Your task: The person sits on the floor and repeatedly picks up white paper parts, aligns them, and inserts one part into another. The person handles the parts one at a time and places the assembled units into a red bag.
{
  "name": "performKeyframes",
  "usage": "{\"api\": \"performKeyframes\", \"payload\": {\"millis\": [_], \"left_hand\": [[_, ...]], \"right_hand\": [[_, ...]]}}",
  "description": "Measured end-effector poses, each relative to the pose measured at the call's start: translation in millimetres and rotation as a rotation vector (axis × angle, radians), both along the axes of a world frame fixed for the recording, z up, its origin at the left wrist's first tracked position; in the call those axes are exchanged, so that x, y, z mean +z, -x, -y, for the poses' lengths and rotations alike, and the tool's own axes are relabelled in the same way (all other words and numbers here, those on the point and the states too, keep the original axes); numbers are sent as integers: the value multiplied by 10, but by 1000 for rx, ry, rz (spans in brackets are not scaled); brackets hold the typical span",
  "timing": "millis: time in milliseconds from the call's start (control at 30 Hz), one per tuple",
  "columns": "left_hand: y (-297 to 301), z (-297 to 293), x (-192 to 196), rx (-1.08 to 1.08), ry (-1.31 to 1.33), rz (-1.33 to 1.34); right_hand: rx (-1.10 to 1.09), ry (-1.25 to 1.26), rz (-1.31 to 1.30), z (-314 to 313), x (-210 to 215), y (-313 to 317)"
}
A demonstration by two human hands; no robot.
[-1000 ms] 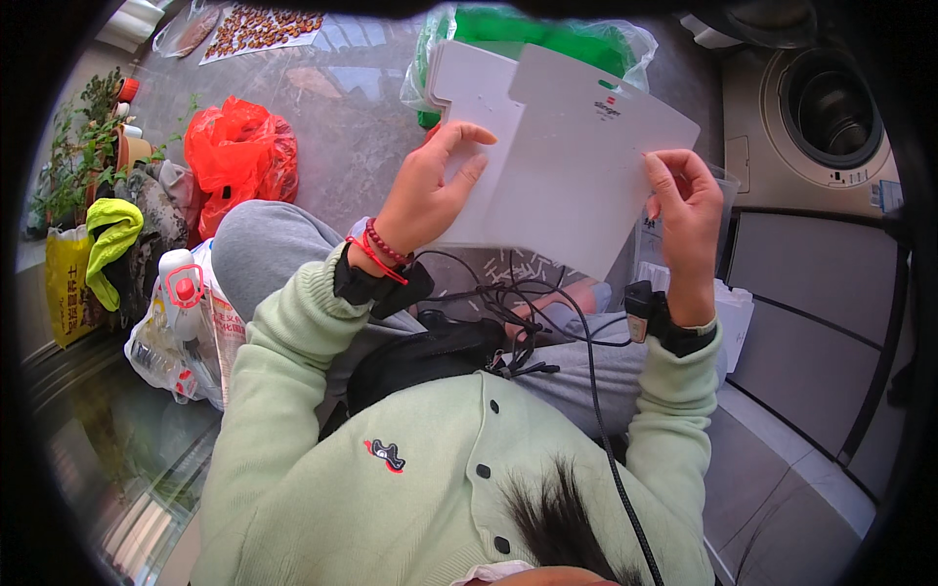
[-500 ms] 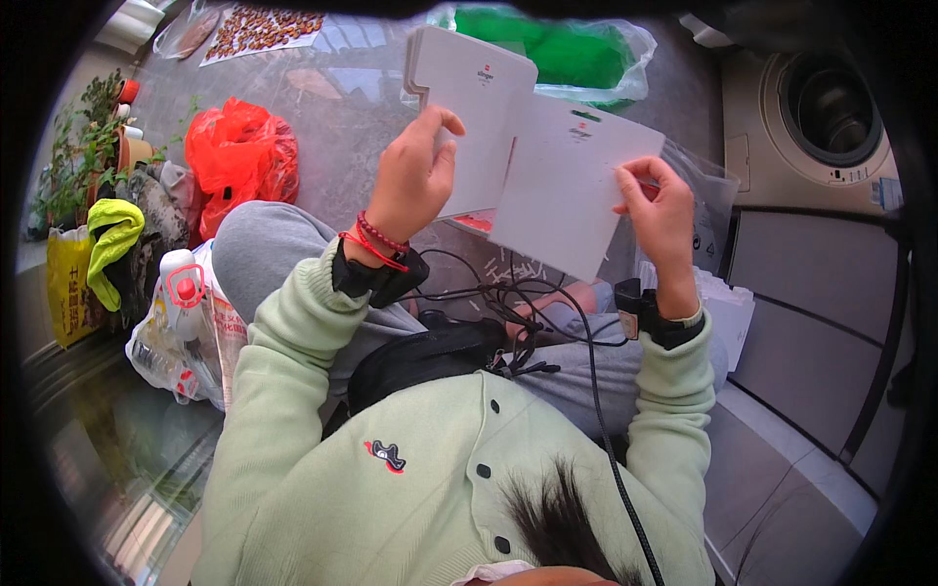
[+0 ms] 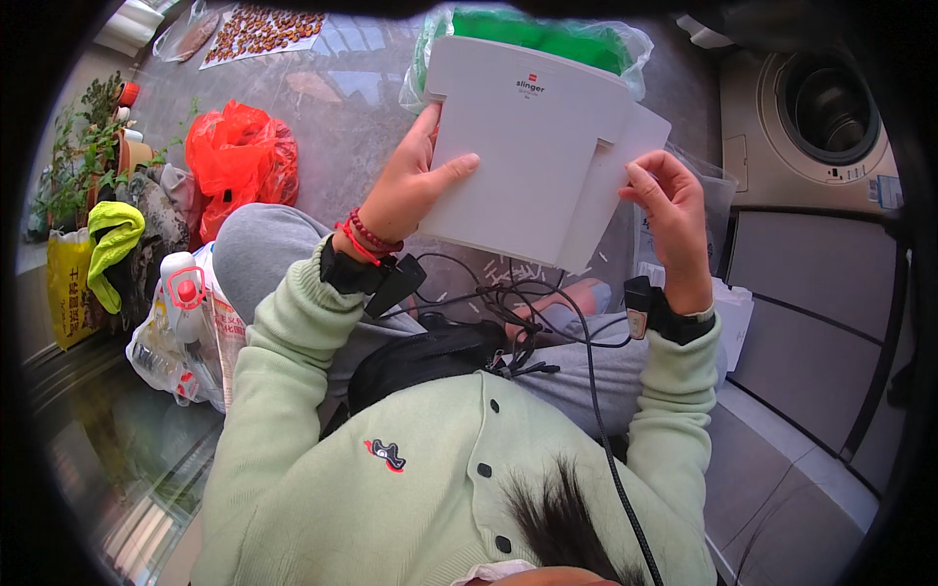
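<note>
My left hand (image 3: 422, 181) grips a stack of white printed cards (image 3: 518, 146) by its left edge, thumb across the front. The cards have notched upper corners and a small print near the top. Behind the stack's right side another white card (image 3: 625, 166) sticks out. My right hand (image 3: 666, 200) pinches that card's right edge between thumb and fingers. Most of the rear card is hidden by the stack. Beneath the cards, small white pieces (image 3: 493, 273) lie scattered on the floor.
Beyond the cards lies a green-lined clear plastic bag (image 3: 518, 27). A red plastic bag (image 3: 242, 161) sits at left, near potted plants (image 3: 83, 146). Black cables (image 3: 528, 298) hang across my lap. A washing machine (image 3: 811, 117) stands at right; white sheets (image 3: 733, 313) rest beside my right knee.
The stack in my left hand has moved right and now overlaps the front of the single card. That card, in my right hand, has slipped mostly behind it.
</note>
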State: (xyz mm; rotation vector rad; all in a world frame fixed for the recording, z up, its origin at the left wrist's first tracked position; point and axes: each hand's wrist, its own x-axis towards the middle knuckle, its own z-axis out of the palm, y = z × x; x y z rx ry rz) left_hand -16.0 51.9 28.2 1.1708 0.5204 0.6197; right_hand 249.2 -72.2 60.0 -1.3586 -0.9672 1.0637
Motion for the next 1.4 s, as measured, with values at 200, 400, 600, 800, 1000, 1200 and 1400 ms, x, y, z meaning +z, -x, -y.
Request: {"api": "performKeyframes", "payload": {"millis": [200,400,600,800,1000,1200,1400], "left_hand": [[-46,44,-47,-23,50,102],[-38,77,-39,-40,-78,43],[-64,133,-113,44,-453,-39],[-95,183,-123,-26,-702,-142],[-125,282,-74,-94,-704,-143],[-118,308,-64,-193,-690,-174],[-105,322,-93,-213,-696,-222]], "right_hand": [[215,-31,32,12,57,88],[329,7,-21,15,33,143],[-29,-58,593,-81,-11,108],[-20,-221,905,-77,56,269],[101,-315,990,-73,173,406],[132,-407,1047,-92,199,426],[169,-409,1056,-102,170,440]]}}
